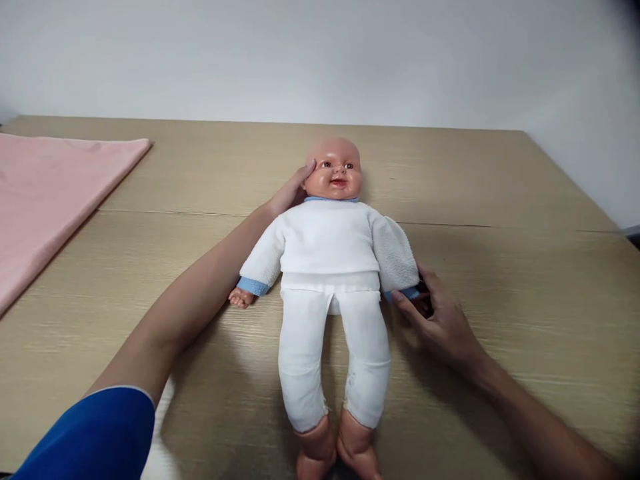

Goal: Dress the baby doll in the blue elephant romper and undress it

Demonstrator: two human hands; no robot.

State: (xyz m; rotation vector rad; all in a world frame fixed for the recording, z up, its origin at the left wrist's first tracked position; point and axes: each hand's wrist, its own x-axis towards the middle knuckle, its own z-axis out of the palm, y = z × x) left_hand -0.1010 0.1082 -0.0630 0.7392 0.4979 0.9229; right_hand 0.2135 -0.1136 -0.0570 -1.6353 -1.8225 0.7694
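Observation:
A baby doll (330, 240) lies on its back in the middle of the table, its head away from me and its bare feet at the lower edge of view. It wears a white top with blue collar and cuffs, and white trousers. My left hand (294, 189) cups the side of the doll's head, thumb against its cheek and the other fingers hidden behind it. At the doll's other side, my right hand (440, 313) grips the blue cuff of its sleeve, with the thumb on top. The doll's hand there is mostly hidden by my fingers.
A folded pink cloth (55, 200) lies at the left of the wooden table (510, 280). A seam runs across the tabletop. Behind the far edge rises a pale wall (310, 60).

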